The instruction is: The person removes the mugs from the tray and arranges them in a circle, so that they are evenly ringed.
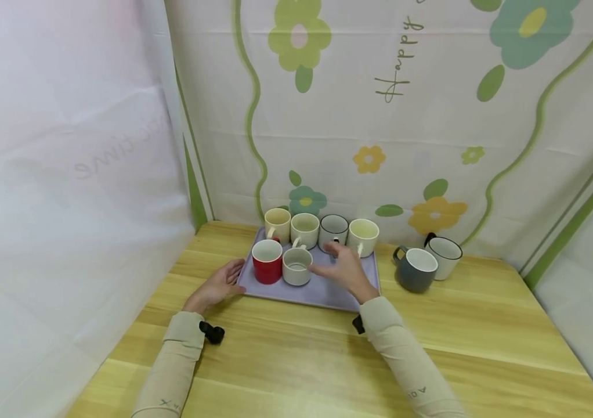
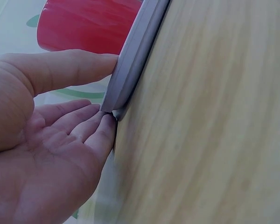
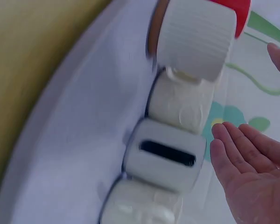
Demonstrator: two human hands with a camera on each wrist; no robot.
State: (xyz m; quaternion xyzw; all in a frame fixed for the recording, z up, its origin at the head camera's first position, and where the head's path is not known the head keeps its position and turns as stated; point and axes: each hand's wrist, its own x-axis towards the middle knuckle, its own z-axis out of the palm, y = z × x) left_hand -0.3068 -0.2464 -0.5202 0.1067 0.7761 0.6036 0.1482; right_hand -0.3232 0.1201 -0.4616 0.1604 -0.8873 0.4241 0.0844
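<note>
A lilac tray [image 1: 322,295] carries mugs in two rows. In front stand a red mug [image 1: 267,268] and a light ribbed mug [image 1: 296,274]. Behind them are a beige mug [image 1: 278,220], a cream mug [image 1: 304,225], a white mug with a dark rim [image 1: 333,232] and a pale yellow mug [image 1: 364,238]. My left hand [image 1: 218,285] holds the tray's left front corner, its thumb [image 2: 79,70] on the rim and fingertips at the tray's edge. Over the tray, beside the ribbed mug, my right hand [image 1: 346,268] has fingers and thumb spread, apart from the mugs in the right wrist view.
On the wooden table [image 1: 286,354], right of the tray, a dark grey mug [image 1: 415,273] stands beside a white mug with a black rim [image 1: 445,255]. A flower-printed white curtain [image 1: 328,116] hangs behind the table, with pale cloth [image 1: 67,232] along the left.
</note>
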